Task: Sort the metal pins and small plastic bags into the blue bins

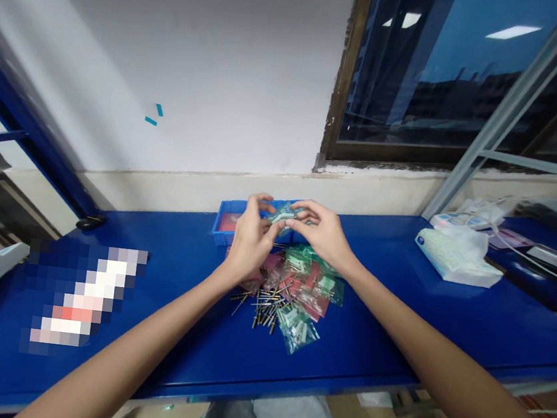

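A small clear greenish plastic bag [284, 214] with white pieces inside is held up between my two hands. My left hand [251, 236] pinches its left side, and my right hand [320, 232] grips the right side with thumb and fingers. Below them on the table lies a heap of green bags [299, 329] with white parts and pink-red bags [315, 302]. Several loose thin metal pins with thicker brassy ends [267, 307] are scattered at the heap's front left. Behind my left hand stands a blue plastic bin [224, 230] with a pink bag in it, partly hidden.
The blue table [182, 352] runs along a white wall. To the right lie a tissue pack [459, 256] and a cable; a grey metal post [500, 120] rises behind. A pixelated patch covers something at left, near a dark round object [90, 222].
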`<move>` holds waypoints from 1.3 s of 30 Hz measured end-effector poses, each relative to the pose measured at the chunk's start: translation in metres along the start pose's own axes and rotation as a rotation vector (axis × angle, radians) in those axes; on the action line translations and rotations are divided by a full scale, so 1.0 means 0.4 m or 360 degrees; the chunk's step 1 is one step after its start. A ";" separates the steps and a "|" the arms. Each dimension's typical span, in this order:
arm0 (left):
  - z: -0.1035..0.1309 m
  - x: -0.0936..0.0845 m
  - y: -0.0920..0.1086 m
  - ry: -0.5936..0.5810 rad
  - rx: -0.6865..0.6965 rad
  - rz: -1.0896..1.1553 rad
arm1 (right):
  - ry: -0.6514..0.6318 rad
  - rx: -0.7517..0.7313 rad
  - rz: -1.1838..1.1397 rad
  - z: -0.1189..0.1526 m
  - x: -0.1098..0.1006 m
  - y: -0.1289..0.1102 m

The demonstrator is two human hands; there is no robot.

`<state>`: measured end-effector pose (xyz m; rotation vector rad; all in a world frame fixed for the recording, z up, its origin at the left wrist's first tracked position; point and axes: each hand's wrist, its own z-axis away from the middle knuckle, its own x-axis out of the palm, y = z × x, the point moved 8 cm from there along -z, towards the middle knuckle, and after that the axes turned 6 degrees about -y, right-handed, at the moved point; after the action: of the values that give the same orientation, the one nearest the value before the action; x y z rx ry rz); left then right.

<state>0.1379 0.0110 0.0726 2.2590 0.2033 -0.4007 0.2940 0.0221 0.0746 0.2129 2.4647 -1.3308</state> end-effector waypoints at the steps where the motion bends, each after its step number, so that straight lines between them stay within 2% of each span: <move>1: -0.036 0.022 0.001 -0.0092 0.0030 -0.0041 | 0.0034 0.0012 -0.0008 -0.009 -0.023 0.011; 5: -0.168 0.101 -0.014 -0.0289 0.0157 -0.0268 | 0.0218 0.0068 0.0135 -0.035 -0.114 0.072; 8: -0.219 0.163 -0.055 -0.0454 0.0120 -0.0447 | 0.0297 0.0134 0.0532 -0.040 -0.147 0.121; 11: -0.222 0.209 -0.088 -0.0589 0.0107 -0.0745 | 0.0235 0.0205 0.0928 -0.039 -0.143 0.164; 14: -0.213 0.231 -0.110 -0.0692 0.0090 -0.1012 | 0.0199 0.0224 0.1035 -0.036 -0.134 0.186; 20: -0.223 0.237 -0.118 -0.0818 0.0099 -0.1044 | 0.0081 0.0130 0.1114 -0.039 -0.112 0.179; 22: -0.216 0.216 -0.094 -0.0754 0.0175 -0.1022 | 0.0128 0.0103 0.1138 -0.037 -0.114 0.171; 24: -0.190 0.177 -0.056 -0.0647 0.0285 -0.0978 | 0.0196 0.0053 0.1141 -0.034 -0.117 0.156; 27: -0.123 0.089 -0.006 -0.0527 0.0363 -0.0915 | 0.0250 -0.0078 0.1114 -0.026 -0.108 0.114; 30: -0.048 -0.013 0.024 -0.0479 0.0417 -0.0884 | 0.0209 -0.0258 0.1090 -0.010 -0.074 0.053; 33: -0.007 -0.113 0.004 -0.0447 0.0251 -0.0843 | -0.0006 -0.0405 0.1034 0.011 -0.005 -0.002; 36: 0.014 -0.150 -0.051 -0.0731 0.0014 -0.0755 | -0.0390 -0.0537 0.1061 0.043 0.090 -0.034; 39: 0.028 -0.151 -0.092 -0.0961 -0.0066 -0.0804 | -0.0737 -0.0612 0.1128 0.080 0.169 -0.039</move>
<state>0.0689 0.0259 0.0610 1.9227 0.4562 -1.3002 0.2336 -0.0148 0.0464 0.5469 1.9166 -0.5223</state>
